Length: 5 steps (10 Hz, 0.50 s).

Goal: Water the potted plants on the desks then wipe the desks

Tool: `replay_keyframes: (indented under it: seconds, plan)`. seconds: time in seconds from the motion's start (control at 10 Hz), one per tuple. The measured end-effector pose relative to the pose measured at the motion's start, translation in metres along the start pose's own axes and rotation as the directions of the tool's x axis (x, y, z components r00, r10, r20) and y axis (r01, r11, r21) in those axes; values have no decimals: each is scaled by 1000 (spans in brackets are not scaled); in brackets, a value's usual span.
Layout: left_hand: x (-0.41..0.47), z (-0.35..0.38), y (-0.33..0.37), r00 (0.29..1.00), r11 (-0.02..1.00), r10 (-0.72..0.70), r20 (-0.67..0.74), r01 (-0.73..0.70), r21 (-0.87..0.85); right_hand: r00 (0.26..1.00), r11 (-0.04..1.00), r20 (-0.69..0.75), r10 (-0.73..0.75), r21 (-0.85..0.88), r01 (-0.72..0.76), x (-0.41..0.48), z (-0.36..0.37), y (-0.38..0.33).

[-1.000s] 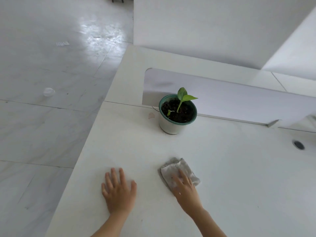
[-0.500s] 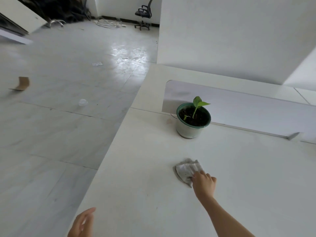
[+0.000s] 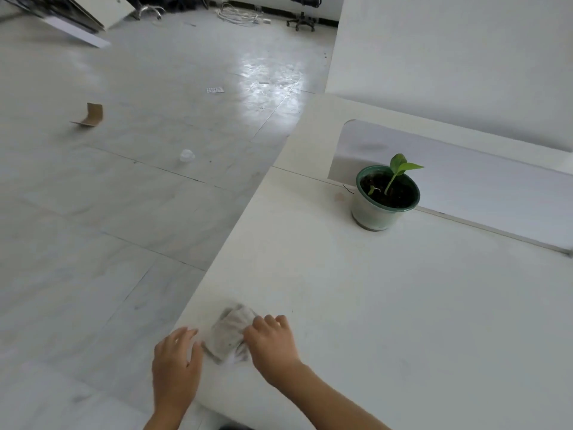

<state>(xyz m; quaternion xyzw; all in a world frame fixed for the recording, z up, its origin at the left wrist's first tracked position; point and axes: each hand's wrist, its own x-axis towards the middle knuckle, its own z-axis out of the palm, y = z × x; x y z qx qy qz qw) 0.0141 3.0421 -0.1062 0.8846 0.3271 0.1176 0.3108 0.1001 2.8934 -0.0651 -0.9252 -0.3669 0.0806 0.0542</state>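
A crumpled grey-white cloth (image 3: 228, 332) lies on the white desk (image 3: 387, 305) near its left front corner. My right hand (image 3: 273, 347) presses on the cloth's right side, fingers curled over it. My left hand (image 3: 175, 364) rests at the desk's left edge just left of the cloth, fingers spread, holding nothing. A small green seedling grows in a pale pot with a green rim (image 3: 384, 197), standing at the back of the desk against the low white divider (image 3: 483, 197).
The desk's left edge drops to a tiled floor (image 3: 108, 212) strewn with a cardboard scrap (image 3: 90, 114), a clear plastic cup (image 3: 187, 156) and cables. An office chair (image 3: 302, 13) stands far back. A tall white partition (image 3: 449, 57) rises behind the desks.
My right hand has dragged the cloth left and toward me, to the desk's front left corner. My left hand came back up onto the desk edge beside it. The view swung left.
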Motion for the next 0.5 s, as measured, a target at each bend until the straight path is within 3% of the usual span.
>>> replay_keyframes:
  seconds: [0.1, 0.3, 0.4, 0.5]
  plan:
    - [-2, 1, 0, 999, 995, 32, 17, -33, 90, 977, 995, 192, -91, -12, 95, -5, 19, -15]
    - [-6, 4, -4, 995, 991, 75, 60, -81, 105, 971, 971, 186, -152, 213, 112, -16, -2, -1]
    - [4, 8, 4, 986, 980, 147, 85, -156, 123, 995, 921, 101, -18, 389, -23, -16, -41, 14]
    - [7, 26, 4, 966, 959, 254, 50, -259, 113, 941, 752, -94, 326, 629, -197, -12, -108, 44]
